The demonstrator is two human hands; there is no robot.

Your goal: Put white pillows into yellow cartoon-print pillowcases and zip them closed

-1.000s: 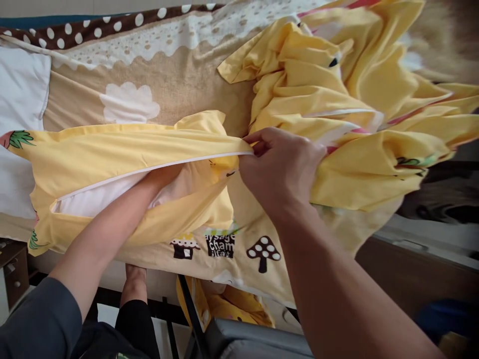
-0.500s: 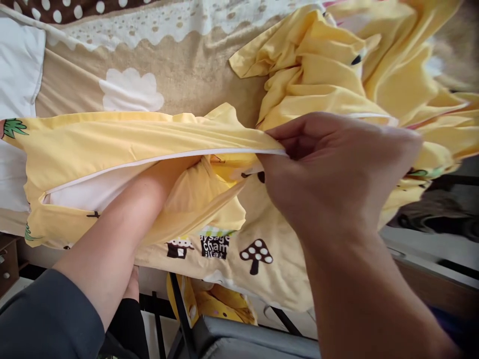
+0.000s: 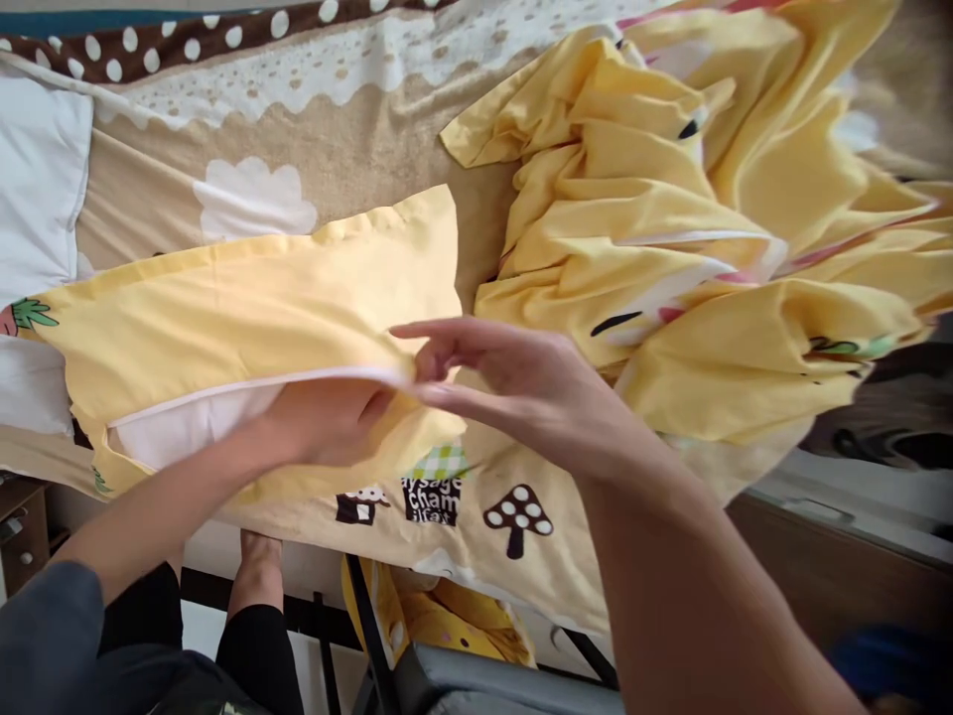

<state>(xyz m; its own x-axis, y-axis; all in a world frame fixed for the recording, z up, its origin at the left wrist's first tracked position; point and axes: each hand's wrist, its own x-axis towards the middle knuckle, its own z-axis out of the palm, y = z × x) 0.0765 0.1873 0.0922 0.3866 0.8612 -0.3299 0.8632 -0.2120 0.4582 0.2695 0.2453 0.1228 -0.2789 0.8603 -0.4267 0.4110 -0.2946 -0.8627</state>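
Right hand (image 3: 513, 382) at the opening: its curled fingers meet the white-trimmed edge of a yellow pillowcase (image 3: 298, 293), though blur leaves it unclear whether they pinch. The left hand (image 3: 317, 417) reaches into the long slit, its grip impossible to tell. White fabric (image 3: 198, 422) shows inside. The pillowcase, lying lengthwise on a tan bed sheet (image 3: 379, 149) close to the sheet's near edge, looks light, soft and limp, unlikely to slip much from bare fingers; the trimmed edge and the corners (one carries a green-leaved print) seem the surest holds. A white cloth item (image 3: 41, 169) sits at far left, under one corner, and a rumpled yellow heap (image 3: 617, 189) crowds the right. More room for moving lies toward the far side; a dark chair (image 3: 513, 675) stands just off the near edge.
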